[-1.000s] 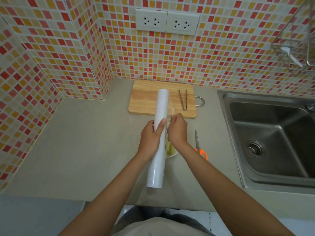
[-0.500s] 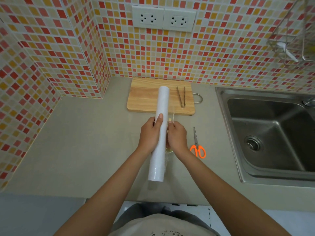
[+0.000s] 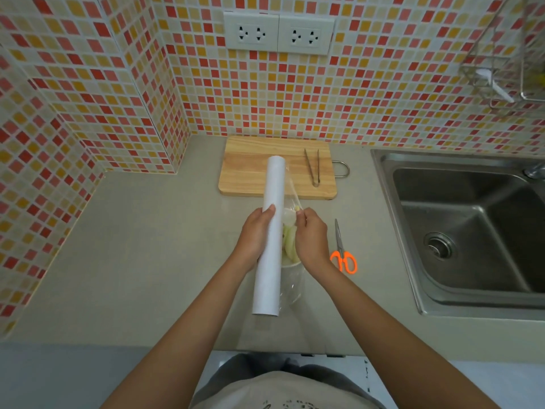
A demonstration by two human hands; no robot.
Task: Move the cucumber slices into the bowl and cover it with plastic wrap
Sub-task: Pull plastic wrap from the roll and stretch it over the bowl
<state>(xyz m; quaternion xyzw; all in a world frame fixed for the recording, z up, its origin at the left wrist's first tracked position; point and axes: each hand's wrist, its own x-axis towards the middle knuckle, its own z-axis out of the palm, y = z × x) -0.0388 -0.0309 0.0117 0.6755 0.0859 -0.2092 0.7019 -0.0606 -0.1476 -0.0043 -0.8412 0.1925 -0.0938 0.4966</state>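
Note:
A long white roll of plastic wrap (image 3: 272, 219) is held lengthwise over the counter, my left hand (image 3: 256, 235) wrapped around its middle. Just to its right, my right hand (image 3: 312, 237) pinches the loose clear film (image 3: 290, 190) at its edge. A narrow strip of film is drawn off the roll between the hands. Under them sits a small white bowl (image 3: 290, 263), mostly hidden, with pale green cucumber slices (image 3: 289, 242) showing in the gap.
A wooden cutting board (image 3: 250, 175) lies behind the hands with metal tongs (image 3: 312, 166) on it. Orange-handled scissors (image 3: 342, 249) lie right of the bowl. A steel sink (image 3: 469, 231) takes up the right side. Tiled walls close the back and left.
My right hand has drawn slightly away from the roll, opening a small gap of film, so the cucumber slices show again. The roll has stayed in nearly the same place.

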